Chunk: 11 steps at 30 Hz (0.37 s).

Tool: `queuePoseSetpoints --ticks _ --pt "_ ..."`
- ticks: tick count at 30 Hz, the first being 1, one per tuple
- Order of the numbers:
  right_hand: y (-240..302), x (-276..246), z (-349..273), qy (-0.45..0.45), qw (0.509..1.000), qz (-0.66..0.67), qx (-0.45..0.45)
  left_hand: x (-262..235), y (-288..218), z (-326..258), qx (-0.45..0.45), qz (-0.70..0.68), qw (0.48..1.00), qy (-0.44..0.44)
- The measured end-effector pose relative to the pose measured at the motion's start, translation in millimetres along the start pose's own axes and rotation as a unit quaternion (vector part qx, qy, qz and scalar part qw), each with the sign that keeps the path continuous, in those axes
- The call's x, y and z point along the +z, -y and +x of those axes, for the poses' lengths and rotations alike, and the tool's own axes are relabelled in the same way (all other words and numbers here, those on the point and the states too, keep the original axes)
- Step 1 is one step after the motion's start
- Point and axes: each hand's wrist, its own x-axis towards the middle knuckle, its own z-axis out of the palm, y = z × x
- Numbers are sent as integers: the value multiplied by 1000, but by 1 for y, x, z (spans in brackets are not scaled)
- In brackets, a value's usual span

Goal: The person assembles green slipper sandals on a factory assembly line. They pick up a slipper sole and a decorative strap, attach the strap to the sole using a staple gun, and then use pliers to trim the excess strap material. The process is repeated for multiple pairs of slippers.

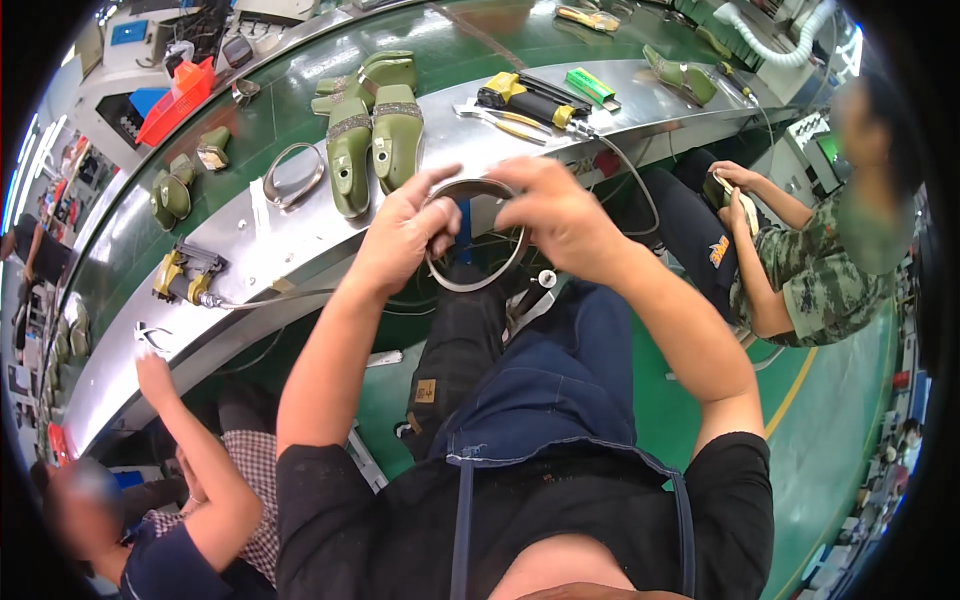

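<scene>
Between my hands, over my lap at the bench edge, is a thin greyish band (466,287) bent into a loop. My left hand (408,225) is closed on its left side, fingers curled over the rim. With bent, slightly blurred fingers, my right hand (562,212) grips the loop's upper right edge. Just beyond, green shoe lasts (398,140) lie toe toward me, some wrapped with a patterned strap. A similar loop (293,176) rests on the bench to their left. Pincers (505,122) and a yellow-black staple gun (530,100) lie to their right.
A curved metal bench (330,240) runs before me, with a green conveyor (480,45) behind. Another staple gun (185,275) with its hose lies left, near a co-worker's hand (150,368). A green box (592,87) sits right; a seated person (800,230) holds a last there.
</scene>
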Motion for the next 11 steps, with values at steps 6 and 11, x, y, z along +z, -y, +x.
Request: queuePoseSetpoints --ticks 6,11 --pt "10 22 -34 -21 774 398 491 42 43 4 113 0 962 -251" --pt "7 40 -38 -52 762 454 459 61 59 4 75 -130 955 -254"
